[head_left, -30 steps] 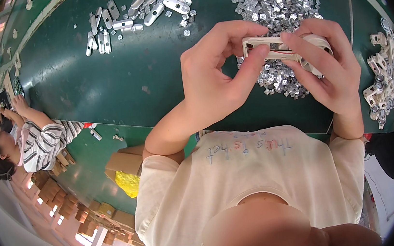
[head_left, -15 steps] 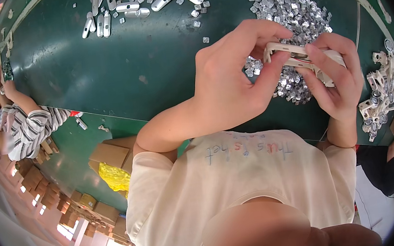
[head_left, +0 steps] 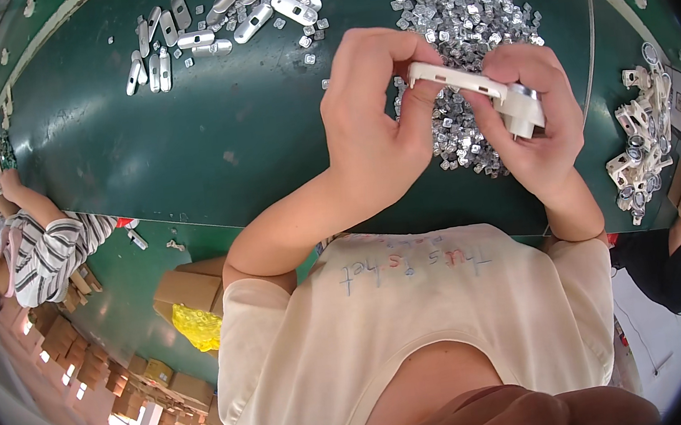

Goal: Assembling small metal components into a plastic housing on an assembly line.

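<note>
Between my two hands, above the green table, I hold a long white plastic housing with small slots along its edge and a chunky, ring-rimmed end. My left hand pinches its narrow end between thumb and fingers. Around the thick end curl the fingers of my right hand, the thumb beneath. Below and behind the housing spreads a heap of small square silvery pieces. My fingers hide part of the housing, and its far side is out of sight.
Elongated silver covers lie at the far left among loose squares. More white housings with round rings are piled at the right edge. A co-worker in a striped top sits at left. A cardboard box with yellow plastic stands below the table.
The housing has been turned, so its slotted edge and thick ringed end now show. Both hands have shifted slightly left in the view, still holding it.
</note>
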Action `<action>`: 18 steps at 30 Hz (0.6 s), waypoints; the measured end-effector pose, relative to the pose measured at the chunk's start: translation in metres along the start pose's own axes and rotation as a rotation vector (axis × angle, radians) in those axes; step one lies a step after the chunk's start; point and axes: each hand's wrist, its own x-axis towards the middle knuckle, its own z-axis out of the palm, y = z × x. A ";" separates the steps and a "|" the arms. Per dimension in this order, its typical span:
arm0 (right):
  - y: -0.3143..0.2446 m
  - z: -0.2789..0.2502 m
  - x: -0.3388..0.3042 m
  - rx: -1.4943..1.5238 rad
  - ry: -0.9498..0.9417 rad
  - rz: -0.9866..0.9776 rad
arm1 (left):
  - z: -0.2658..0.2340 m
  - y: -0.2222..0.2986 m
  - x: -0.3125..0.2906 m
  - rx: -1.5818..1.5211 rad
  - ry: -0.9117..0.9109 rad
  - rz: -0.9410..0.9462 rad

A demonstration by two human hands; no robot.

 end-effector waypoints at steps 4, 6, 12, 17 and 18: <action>-0.004 -0.002 -0.001 -0.017 -0.014 -0.121 | -0.005 0.001 0.003 0.132 -0.016 0.269; -0.004 -0.004 0.003 -0.015 -0.070 -0.124 | -0.007 0.002 0.005 0.156 0.012 0.320; 0.073 -0.017 0.109 0.214 0.023 0.493 | -0.044 -0.005 0.050 0.308 0.150 0.116; 0.204 -0.043 0.192 -0.377 -0.002 0.639 | -0.077 -0.024 0.055 0.799 0.053 -0.060; 0.196 -0.038 0.197 -0.555 -0.110 0.659 | -0.079 -0.036 0.051 0.940 -0.008 0.049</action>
